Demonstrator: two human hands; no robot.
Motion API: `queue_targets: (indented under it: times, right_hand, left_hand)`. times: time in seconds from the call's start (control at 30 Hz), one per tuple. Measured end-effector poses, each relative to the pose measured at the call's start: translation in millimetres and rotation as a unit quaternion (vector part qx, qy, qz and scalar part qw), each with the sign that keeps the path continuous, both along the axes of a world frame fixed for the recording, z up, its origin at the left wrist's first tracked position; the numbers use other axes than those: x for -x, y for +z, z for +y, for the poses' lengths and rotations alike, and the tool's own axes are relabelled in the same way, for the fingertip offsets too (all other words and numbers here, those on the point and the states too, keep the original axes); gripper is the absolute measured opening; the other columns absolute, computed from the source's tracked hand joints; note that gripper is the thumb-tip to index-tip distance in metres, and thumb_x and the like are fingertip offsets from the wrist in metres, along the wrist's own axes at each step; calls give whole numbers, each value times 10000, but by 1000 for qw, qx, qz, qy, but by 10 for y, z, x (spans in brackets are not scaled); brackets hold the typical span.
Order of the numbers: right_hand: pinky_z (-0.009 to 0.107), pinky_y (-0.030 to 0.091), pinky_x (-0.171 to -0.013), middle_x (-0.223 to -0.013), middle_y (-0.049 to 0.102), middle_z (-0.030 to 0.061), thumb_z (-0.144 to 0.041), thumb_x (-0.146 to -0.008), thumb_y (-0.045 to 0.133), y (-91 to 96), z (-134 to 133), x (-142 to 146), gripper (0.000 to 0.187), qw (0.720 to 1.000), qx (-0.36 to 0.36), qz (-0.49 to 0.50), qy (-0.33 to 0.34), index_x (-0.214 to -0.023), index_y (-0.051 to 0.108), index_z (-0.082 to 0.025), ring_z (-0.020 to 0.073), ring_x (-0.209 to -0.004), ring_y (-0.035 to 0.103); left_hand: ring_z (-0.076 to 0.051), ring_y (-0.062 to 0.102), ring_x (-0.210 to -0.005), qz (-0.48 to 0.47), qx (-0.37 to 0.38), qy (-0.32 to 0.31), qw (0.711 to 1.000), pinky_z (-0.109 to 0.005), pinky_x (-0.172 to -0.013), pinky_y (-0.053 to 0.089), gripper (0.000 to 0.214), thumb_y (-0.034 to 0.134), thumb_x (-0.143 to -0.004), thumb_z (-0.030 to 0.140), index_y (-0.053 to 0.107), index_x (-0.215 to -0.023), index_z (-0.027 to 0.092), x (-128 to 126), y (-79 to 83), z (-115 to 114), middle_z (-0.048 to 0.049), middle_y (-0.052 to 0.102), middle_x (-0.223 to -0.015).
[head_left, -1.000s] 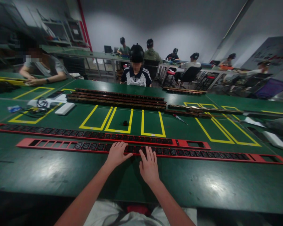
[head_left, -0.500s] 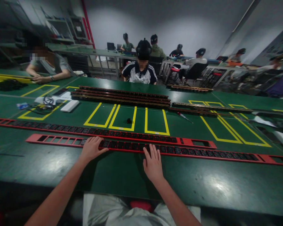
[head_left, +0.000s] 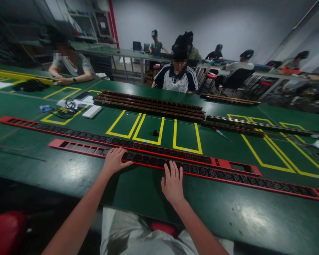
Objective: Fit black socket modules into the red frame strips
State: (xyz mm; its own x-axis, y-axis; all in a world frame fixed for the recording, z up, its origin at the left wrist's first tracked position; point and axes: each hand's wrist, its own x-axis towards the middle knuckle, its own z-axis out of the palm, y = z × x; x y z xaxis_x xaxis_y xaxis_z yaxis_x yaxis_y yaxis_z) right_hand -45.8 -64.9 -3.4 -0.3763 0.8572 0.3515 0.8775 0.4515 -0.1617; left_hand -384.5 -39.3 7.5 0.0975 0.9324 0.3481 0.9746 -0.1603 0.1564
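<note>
A long red power strip frame [head_left: 91, 149] lies across the green table before me, with black sockets along most of it and several bare openings near its left end. My left hand [head_left: 115, 163] spans this frame, fingers over the far side and thumb along the near edge. Farther right, my right hand [head_left: 173, 182] has its fingers spread, the tips at the frame's near side by the sockets. What lies under the fingers is hidden. Just behind, a second red socket frame [head_left: 236, 165] runs nearly parallel. A small black part [head_left: 155, 133] sits beyond both frames.
Long dark metal rails [head_left: 154, 106] are stacked farther back. A screwdriver [head_left: 222, 134] lies right of them; a white box [head_left: 91, 112] and tangled cables [head_left: 69, 109] are at left. Across the table sit a person [head_left: 177, 76] and another person [head_left: 71, 67].
The view has turned left, so the table and frames appear shifted rightward. Both hands stay at about the same places along the nearer frame.
</note>
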Motion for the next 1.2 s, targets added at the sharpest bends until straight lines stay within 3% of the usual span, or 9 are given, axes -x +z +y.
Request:
queue_targets:
  times: [0.3, 0.5, 0.67, 0.8, 0.97, 1.1, 1.2]
  right_hand:
    - [568, 158, -1261, -1599, 404, 145, -179, -940, 490, -13, -1, -24, 636, 1000, -9, 21, 1, -1564, 371, -170, 278, -1521, 295]
    - [581, 158, -1254, -1621, 366, 146, -211, -945, 532, 15, -8, -17, 558, 1000, 5, -7, 1, -1501, 493, -226, 304, -1525, 286]
    - [565, 148, -1264, -1621, 371, 137, -195, -949, 503, 18, -10, -18, 613, 1000, 6, -1, -4, -1555, 410, -193, 282, -1528, 281]
    - [577, 151, -1258, -1625, 363, 141, -205, -948, 512, 23, -12, -20, 569, 1000, 12, -2, 1, -1516, 475, -218, 300, -1528, 282]
    - [560, 144, -1267, -1624, 369, 127, -194, -951, 491, 26, -9, -25, 625, 1000, 16, 9, -3, -1568, 389, -207, 273, -1531, 278]
    - [575, 152, -1259, -1629, 358, 134, -205, -949, 514, 38, -10, -26, 577, 1000, 28, 6, 1, -1524, 463, -230, 291, -1535, 270]
    - [567, 155, -1261, -1624, 367, 134, -196, -949, 508, 52, -14, -22, 601, 999, 33, 11, -3, -1545, 432, -215, 285, -1531, 279]
  left_hand:
    - [-313, 628, -1026, 4, -6, -2, 1000, -467, -976, 401, 484, 686, -815, 644, 645, -1054, 224, 0, -11, -4, -90, 707, -1050]
    - [-319, 625, -1033, -2, -5, -1, 1000, -470, -976, 405, 483, 684, -810, 642, 656, -1053, 226, -1, -19, -1, -90, 709, -1051]
    - [-318, 623, -1049, 5, -1, 5, 1000, -464, -979, 404, 482, 675, -818, 647, 650, -1063, 233, -4, -19, -5, -92, 709, -1072]
    - [-315, 625, -1039, 10, 5, 5, 1000, -466, -983, 404, 484, 670, -819, 653, 649, -1064, 236, -6, -11, -4, -91, 709, -1068]
    - [-315, 621, -1054, 7, 11, 8, 1000, -466, -998, 398, 484, 664, -820, 658, 651, -1071, 245, -6, -4, -4, -93, 710, -1083]
    - [-313, 621, -1057, 5, 15, 8, 1000, -465, -1000, 396, 479, 656, -823, 661, 645, -1061, 245, -5, -1, -4, -89, 706, -1084]
    - [-313, 621, -1058, 7, 14, 6, 1000, -465, -1000, 394, 487, 656, -821, 669, 641, -1058, 244, -3, -3, -1, -89, 705, -1083]
